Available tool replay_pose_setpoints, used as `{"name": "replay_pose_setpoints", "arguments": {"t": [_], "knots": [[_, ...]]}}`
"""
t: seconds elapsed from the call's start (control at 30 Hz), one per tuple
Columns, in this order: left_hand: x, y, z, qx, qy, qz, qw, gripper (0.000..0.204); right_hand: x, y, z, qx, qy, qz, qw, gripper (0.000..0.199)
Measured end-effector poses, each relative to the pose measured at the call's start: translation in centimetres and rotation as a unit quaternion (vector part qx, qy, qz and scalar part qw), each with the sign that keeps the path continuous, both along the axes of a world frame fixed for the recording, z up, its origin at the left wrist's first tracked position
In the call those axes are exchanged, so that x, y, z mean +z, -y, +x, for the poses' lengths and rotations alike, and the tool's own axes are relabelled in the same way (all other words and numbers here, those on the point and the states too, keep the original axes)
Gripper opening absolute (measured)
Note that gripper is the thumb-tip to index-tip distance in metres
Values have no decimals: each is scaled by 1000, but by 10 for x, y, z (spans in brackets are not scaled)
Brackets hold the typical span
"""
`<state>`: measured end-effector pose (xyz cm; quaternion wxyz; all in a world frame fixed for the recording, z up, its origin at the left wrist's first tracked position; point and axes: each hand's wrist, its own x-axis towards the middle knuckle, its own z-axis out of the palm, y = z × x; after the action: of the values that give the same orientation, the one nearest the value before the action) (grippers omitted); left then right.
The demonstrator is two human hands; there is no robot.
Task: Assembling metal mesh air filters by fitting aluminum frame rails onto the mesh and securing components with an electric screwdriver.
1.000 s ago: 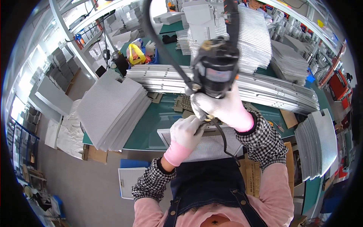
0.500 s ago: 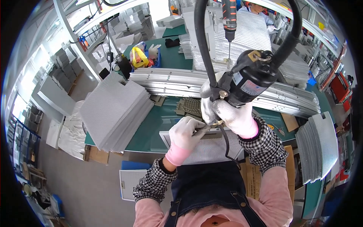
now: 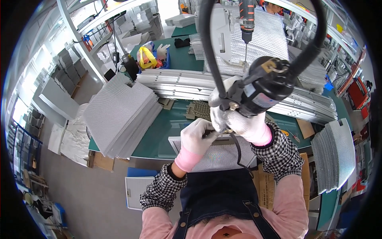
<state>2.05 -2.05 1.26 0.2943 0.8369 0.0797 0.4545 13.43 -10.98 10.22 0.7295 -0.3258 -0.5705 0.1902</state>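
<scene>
My right hand [image 3: 244,123], in a white glove with a pink cuff, grips a black power tool [image 3: 262,93] with a rounded body and thick hose. Its working end is hidden behind my fingers. Below it lies a mesh panel [image 3: 217,159] with a pale metal frame, at the bench's near edge in front of my apron. My gloved left hand [image 3: 195,137] pinches at the frame's far side, close beside the right hand. Whatever small thing sits between its fingertips is too hidden to name. A thin black cord [image 3: 238,153] hangs across the panel.
Long metal strips [image 3: 179,85] lie across the green bench behind small grey-green parts [image 3: 202,110]. Stacked mesh sheets stand left [image 3: 115,115] and right [image 3: 336,153]. An orange-black electric screwdriver [image 3: 246,24] hangs beyond. A blue bin [image 3: 167,59] sits at the back; another person [image 3: 272,8] is far off.
My left hand has shifted slightly, its thumb and index now more bowed apart above the fingertips. The black tool has moved a little right and down in my right hand. The hanging screwdriver sits slightly further right.
</scene>
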Motion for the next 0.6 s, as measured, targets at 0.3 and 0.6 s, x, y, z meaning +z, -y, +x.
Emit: {"name": "replay_pose_setpoints", "arguments": {"t": [0.3, 0.6], "knots": [[-6, 0, 1, 52, 2, 106, 993, 28, 10, 7, -6, 26, -20, -42, 999, 25], [-9, -2, 3, -49, -57, -5, 997, 21, 20, 12, -7, -66, 78, -103, 990, 30]]}}
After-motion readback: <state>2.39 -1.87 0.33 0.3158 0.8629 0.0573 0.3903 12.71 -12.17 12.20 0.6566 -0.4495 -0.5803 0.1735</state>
